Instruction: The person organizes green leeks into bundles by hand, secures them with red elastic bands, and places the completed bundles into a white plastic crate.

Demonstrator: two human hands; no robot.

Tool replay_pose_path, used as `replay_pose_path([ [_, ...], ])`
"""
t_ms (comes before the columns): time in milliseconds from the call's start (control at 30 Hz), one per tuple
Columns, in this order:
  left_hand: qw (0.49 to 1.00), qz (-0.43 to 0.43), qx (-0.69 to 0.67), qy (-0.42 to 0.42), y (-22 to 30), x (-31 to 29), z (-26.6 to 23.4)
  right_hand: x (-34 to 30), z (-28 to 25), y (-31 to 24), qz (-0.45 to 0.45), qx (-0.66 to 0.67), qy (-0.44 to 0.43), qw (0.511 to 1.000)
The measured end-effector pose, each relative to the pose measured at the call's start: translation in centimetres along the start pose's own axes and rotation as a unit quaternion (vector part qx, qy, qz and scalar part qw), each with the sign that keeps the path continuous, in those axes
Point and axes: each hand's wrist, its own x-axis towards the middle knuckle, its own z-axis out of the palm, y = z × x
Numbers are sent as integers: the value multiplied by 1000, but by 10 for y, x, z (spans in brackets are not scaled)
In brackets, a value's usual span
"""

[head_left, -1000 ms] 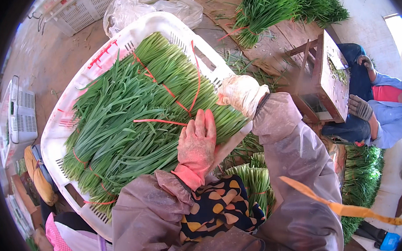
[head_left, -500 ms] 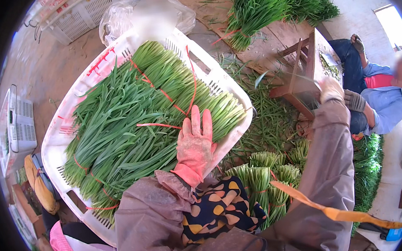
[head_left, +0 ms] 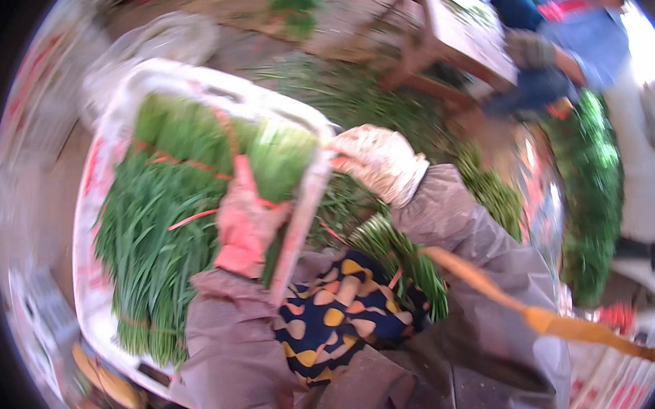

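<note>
Bundles of long green chives (head_left: 155,239), tied with red bands, fill a white plastic crate (head_left: 84,275) on the left. My left hand (head_left: 247,221), in a pink glove, rests on the bundles near the crate's right side. Its fingers point away from me and the thumb stands apart; I see nothing held. My right hand (head_left: 385,159), in a cream glove, is bent at the crate's far right corner. Its fingertips are by the rim; blur hides whether they grip it. More tied chives (head_left: 388,253) stand beside my patterned apron (head_left: 350,309).
A wooden stool (head_left: 437,37) stands at the far right, with a seated person (head_left: 581,35) beyond it. Loose green trimmings (head_left: 350,93) litter the floor. A clear plastic bag (head_left: 150,53) lies behind the crate. Stacked greens (head_left: 593,201) line the right; an orange strap (head_left: 502,310) crosses my right sleeve.
The view has swung right and blurred. My right hand has come from beside the stool to the crate's corner. My left hand stays on the bundles, with its fingers closer together.
</note>
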Motion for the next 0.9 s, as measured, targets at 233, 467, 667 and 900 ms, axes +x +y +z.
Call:
replay_pose_path([
  [233,991,70,37,106,-2,17,50,-274,32,-30,294,159,-21,942],
  [467,974,115,130,143,-37,33,67,-369,25,-53,399,208,-135,883],
  [667,989,-13,145,-31,-57,-98,14,-482,-9,-30,498,38,22,866],
  [900,971,-12,240,13,-151,-268,-71,-451,24,60,570,60,-3,819],
])
